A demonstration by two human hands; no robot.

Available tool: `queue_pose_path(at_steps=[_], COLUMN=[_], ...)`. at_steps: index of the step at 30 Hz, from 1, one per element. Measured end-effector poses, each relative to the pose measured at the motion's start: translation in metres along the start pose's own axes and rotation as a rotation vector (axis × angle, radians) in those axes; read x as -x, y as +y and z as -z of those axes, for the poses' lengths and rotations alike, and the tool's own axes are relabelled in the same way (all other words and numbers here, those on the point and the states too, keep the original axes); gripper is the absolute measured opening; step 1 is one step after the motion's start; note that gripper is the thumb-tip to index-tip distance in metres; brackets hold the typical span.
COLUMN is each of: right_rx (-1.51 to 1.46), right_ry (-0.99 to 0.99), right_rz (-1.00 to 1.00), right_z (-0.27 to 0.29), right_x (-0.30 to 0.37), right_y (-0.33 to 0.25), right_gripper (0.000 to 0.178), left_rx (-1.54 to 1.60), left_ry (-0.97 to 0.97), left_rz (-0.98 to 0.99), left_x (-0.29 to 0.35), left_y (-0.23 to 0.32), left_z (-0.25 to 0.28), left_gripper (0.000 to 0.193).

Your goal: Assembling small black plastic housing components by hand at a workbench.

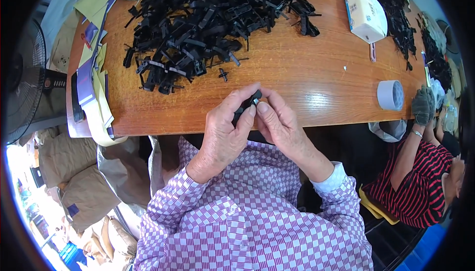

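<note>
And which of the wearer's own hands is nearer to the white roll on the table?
Right. The right hand is left of the white roll, with a gap between; the left hand lies farther left, on the right hand's far side.

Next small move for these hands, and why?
Probably steady the small black part in the left hand and nudge it with the right hand: both hands pinch it, with the right thumb beside a pale spot.
</note>
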State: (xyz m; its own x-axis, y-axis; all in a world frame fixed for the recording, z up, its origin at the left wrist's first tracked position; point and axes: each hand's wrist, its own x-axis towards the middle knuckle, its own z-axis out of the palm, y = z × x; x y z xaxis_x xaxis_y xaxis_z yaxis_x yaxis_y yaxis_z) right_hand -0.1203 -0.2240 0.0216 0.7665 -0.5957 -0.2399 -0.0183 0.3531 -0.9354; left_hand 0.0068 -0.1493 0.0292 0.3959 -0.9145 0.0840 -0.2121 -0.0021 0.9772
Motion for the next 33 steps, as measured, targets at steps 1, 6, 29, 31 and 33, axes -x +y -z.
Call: queue_pose_path(at_steps=[1, 6, 29, 31, 33], right_rx=[0.004, -0.062, 1.519, 1.485, 1.405], right_ry=[0.005, -0.003, 0.441, 0.353, 0.259], right_rz=[0.010, 0.018, 0.607, 0.736, 0.761], right_z=[-0.001, -0.012, 0.082, 0.069, 0.057], right_x=[-0.001, -0.010, -0.090, -0.078, -0.066], right_y=[0.000, 0.001, -0.031, -0.027, -0.028], right_gripper=[0.035, 0.037, 0.024, 0.024, 0.025], left_rx=[-0.082, -0.279, -1.004, -0.599, -0.105], left_ry=[0.030, 0.143, 0.490, 0.471, 0.352], left_rz=[-0.065, -0.181, 0.192, 0.203, 0.317], left_x=[-0.001, 0.000, 0.152, 0.130, 0.102], left_y=[-0.001, 0.004, -0.038, -0.023, -0.003], left_z=[-0.001, 0.000, 0.181, 0.156, 0.129], left_gripper=[0.035, 0.033, 0.023, 0.017, 0.018])
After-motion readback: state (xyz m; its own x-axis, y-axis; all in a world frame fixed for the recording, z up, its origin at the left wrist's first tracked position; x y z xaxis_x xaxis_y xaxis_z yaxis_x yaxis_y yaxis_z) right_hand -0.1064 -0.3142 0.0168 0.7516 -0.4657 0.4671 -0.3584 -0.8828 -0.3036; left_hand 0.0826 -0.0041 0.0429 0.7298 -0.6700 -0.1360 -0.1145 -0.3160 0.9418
